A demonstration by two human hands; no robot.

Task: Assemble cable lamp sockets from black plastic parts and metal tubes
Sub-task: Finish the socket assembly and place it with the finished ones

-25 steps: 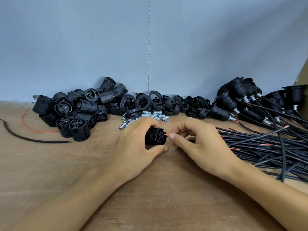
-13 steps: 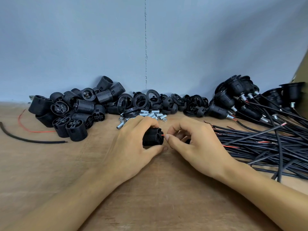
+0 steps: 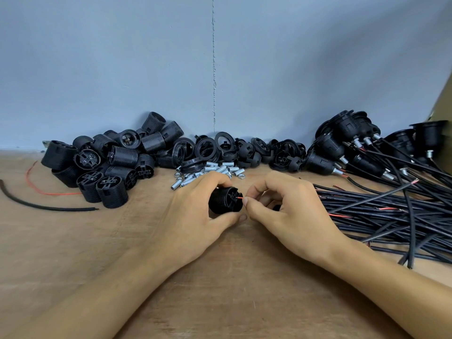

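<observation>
My left hand (image 3: 195, 216) grips a black ribbed socket body (image 3: 225, 200) lying on its side, its slotted end turned to the right. My right hand (image 3: 286, 211) pinches a thin red wire (image 3: 240, 197) whose tip sits at that slotted end. The cable behind the wire is hidden under my right hand. Small threaded metal tubes (image 3: 215, 171) and nuts lie just beyond my left hand. Loose black socket bodies (image 3: 107, 165) are heaped at the left, black rings and caps (image 3: 234, 150) in the middle by the wall.
Finished sockets with cables (image 3: 352, 148) are piled at the right against the wall. A bundle of black cables (image 3: 391, 216) with red ends spreads beside my right hand. A cut black cable piece (image 3: 44, 206) and a red wire scrap (image 3: 41, 189) lie on the wooden table (image 3: 220, 277) at the left.
My right hand has kept the red wire at the socket's slotted end, with the fingers shifting slightly. My left hand still holds the socket body in the same spot.
</observation>
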